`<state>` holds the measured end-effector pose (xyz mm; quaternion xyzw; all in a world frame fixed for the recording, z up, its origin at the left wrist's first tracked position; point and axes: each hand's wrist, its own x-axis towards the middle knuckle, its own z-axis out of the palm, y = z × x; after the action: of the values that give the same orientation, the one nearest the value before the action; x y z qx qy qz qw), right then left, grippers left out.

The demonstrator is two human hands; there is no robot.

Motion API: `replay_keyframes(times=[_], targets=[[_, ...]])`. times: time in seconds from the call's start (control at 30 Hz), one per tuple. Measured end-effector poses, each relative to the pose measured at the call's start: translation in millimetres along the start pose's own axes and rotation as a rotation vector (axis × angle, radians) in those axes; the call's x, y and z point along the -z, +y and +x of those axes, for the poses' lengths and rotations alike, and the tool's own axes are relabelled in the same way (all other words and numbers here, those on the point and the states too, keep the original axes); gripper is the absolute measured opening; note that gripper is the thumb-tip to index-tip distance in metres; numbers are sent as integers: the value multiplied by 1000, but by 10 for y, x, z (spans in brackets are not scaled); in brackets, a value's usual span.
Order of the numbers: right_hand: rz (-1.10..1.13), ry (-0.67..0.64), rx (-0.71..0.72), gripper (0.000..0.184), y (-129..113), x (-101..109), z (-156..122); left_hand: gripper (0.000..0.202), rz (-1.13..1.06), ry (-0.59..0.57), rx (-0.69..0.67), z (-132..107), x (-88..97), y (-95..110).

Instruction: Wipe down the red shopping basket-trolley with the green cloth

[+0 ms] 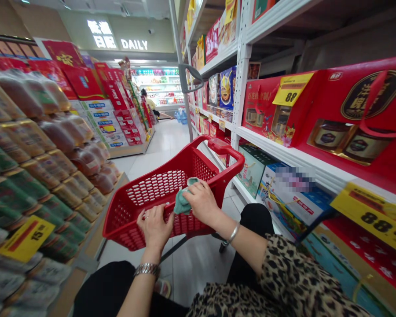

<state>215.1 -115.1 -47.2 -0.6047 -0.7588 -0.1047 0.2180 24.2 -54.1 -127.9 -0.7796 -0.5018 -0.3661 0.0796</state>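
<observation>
A red plastic shopping cart [119, 224] with a perforated basket stands sideways before my knees, its handle toward the right. My left hand [155, 226] grips the near rim of the basket, fingers curled over the edge. On the same rim, farther right, my right hand [203, 201] presses a green cloth [182, 202] against the plastic. Part of the cloth sticks out above the fingers and part hangs down the near side of the basket. A wheel [223, 246] shows under the cart by my right knee.
White shelves [242, 61] on the right hold red gift boxes [356, 110] and blue boxes with yellow price tags. Stacked canned and bottled drinks [49, 145] line the left. A tiled aisle [165, 136] leads to a lit cooler [158, 86], where a person [149, 103] is low down.
</observation>
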Motion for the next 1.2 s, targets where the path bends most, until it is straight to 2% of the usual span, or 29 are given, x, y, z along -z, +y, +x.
replay_keyframes(times=[0.1,0.23,0.33,0.6,0.73,0.83,0.9,1.0,1.1,1.2], targets=[[27,38,-20,29,2,-64,-30,26,1,-9,-20,-17,19,-8],[63,128,-72,33,150,-44,-151,30,-6,-33,-46,-18,18,-73],[51,151,-141,35,284,71,-209,34,-16,-45,-48,-14,1,-93],[31,160,-180,38,535,443,-233,35,8,-2,-90,-62,-63,-107],[33,167,-222,36,578,444,-248,42,11,7,-134,-79,-80,-98],[33,173,-234,37,602,391,-240,47,-71,24,-149,-50,-45,-82],[45,176,-238,37,636,360,-222,51,-97,53,-118,-9,1,-126],[73,174,-251,39,716,331,-172,58,-20,84,15,71,87,-296],[89,173,-268,40,806,300,-101,55,96,-8,149,134,168,-488],[82,171,-296,40,889,252,-17,51,225,-203,147,156,214,-566]])
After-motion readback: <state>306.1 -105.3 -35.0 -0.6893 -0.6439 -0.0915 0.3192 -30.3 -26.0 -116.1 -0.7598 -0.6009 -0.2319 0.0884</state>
